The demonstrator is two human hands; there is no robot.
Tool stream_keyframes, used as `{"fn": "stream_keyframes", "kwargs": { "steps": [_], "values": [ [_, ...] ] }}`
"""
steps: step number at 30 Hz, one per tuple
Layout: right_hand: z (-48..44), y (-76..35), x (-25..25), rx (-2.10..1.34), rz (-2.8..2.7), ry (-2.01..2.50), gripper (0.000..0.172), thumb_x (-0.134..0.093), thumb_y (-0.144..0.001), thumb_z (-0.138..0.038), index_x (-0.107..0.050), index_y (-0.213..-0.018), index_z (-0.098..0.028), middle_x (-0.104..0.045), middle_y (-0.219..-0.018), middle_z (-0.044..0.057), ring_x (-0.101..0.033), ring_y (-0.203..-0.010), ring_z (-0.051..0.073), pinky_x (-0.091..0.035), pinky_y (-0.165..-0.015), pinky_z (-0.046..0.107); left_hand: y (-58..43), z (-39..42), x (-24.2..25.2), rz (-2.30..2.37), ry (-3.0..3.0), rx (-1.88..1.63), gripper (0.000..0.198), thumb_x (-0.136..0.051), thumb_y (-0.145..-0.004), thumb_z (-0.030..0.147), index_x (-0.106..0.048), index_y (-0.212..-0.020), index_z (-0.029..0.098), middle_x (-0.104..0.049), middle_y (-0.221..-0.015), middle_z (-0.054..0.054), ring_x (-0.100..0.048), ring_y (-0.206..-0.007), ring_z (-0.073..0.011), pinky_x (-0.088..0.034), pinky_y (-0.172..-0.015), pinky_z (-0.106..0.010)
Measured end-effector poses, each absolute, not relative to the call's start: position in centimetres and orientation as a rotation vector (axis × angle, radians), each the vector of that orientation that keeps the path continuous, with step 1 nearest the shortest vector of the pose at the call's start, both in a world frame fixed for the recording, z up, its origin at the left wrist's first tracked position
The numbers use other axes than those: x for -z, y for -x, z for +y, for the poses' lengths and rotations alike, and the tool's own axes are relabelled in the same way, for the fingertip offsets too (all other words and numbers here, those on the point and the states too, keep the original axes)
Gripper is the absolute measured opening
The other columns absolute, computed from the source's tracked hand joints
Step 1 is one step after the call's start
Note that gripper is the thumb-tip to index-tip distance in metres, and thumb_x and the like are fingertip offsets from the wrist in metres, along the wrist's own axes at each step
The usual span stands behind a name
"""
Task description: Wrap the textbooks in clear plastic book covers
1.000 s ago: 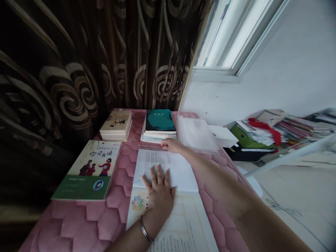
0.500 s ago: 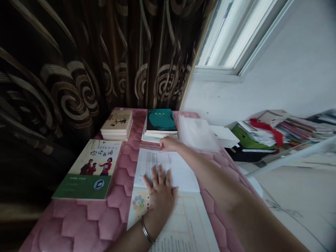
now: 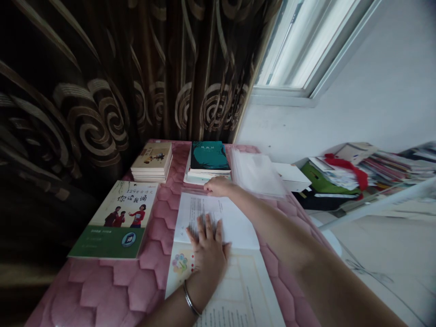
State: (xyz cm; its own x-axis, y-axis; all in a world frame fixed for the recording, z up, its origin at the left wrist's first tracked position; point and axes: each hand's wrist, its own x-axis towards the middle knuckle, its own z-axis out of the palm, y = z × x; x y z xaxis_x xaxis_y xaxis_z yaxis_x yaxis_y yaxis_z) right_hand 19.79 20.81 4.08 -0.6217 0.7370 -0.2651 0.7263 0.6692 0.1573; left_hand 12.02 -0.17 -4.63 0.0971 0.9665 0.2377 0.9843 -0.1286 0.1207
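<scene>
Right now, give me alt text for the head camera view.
The left hand lies spread on an open book on a pink quilted surface, and the right hand is at the book's far edge. To the left are a closed book and a tan-topped book stack; beyond lie a teal-topped book stack and clear plastic sheets.

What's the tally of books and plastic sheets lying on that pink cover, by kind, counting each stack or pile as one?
Open book: 1
Closed book lying alone: 1
Book stacks: 2 (tan-topped stack, teal-topped stack)
Clear plastic pile: 1
Total: 5
</scene>
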Motion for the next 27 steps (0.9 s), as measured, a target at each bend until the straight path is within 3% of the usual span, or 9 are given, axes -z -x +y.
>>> {"fn": "stream_keyframes", "kwargs": {
  "steps": [9,27],
  "values": [
    [20.6,-18.5,-3.9,-0.190,2.598,-0.979,0.032,-0.052,-0.084,-0.026,-0.071,-0.108,-0.016,-0.071,-0.106,0.018,-0.068,-0.093,0.028,-0.048,-0.075,0.034,-11.9,-0.3,4.3,-2.029,2.293,0.442,0.063,-0.039,-0.091,0.059,-0.037,-0.145,0.027,-0.031,-0.154,-0.016,-0.028,-0.139,-0.0412,-0.014,-0.103,-0.076],
    [20.6,-17.3,-3.6,-0.259,2.635,-0.902,0.030,-0.053,-0.083,-0.025,-0.070,-0.106,-0.015,-0.072,-0.098,0.018,-0.069,-0.089,0.029,-0.048,-0.070,0.034,-11.9,-0.2,5.1,-1.992,2.269,0.451,0.065,-0.040,-0.090,0.059,-0.032,-0.147,0.028,-0.031,-0.154,-0.016,-0.022,-0.140,-0.0410,-0.010,-0.104,-0.074]
  ]
}}
